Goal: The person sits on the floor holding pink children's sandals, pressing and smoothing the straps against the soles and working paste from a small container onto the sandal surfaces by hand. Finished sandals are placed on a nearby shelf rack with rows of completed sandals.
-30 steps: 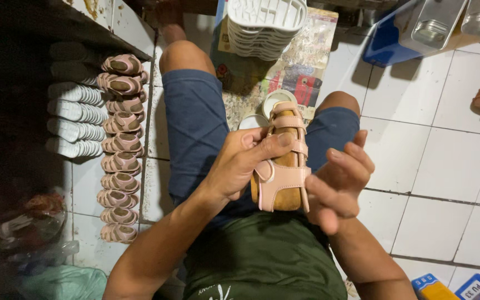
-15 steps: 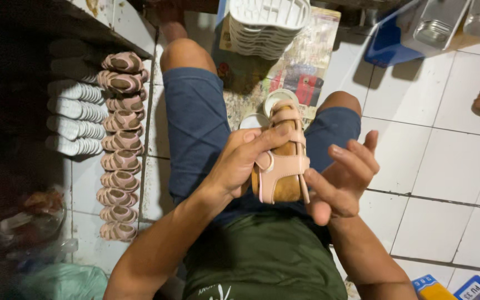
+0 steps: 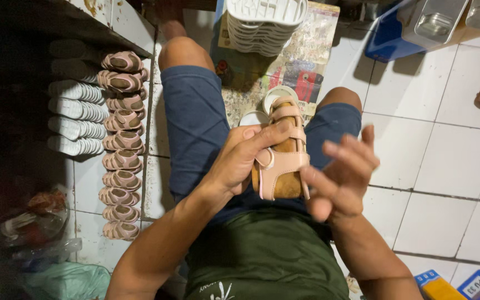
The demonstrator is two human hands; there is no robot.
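I had the pink strapped sandal [image 3: 280, 153] over my lap, my left hand [image 3: 240, 161] clamped round its side with the thumb lying across the upper straps, while my right hand [image 3: 340, 178] stood just beside its other edge, fingers spread apart and gripping nothing, perhaps only brushing the sole. With one hand carrying all the hold, I judged the sandal could twist or slip out toward my knees if the thumb eased. Just beyond the sandal's toe sat a small round white tin [image 3: 276, 97] on the printed paper [image 3: 318, 50]; whether it was open I could not tell, but a dropped sandal could knock it and foul the paper or the tiled floor [image 3: 456, 161]. Left of the sandal, the row of finished pink sandals [image 3: 120, 144] lay well apart and seemed safe. Pressing too hard with my thumb could also crease the soft straps.
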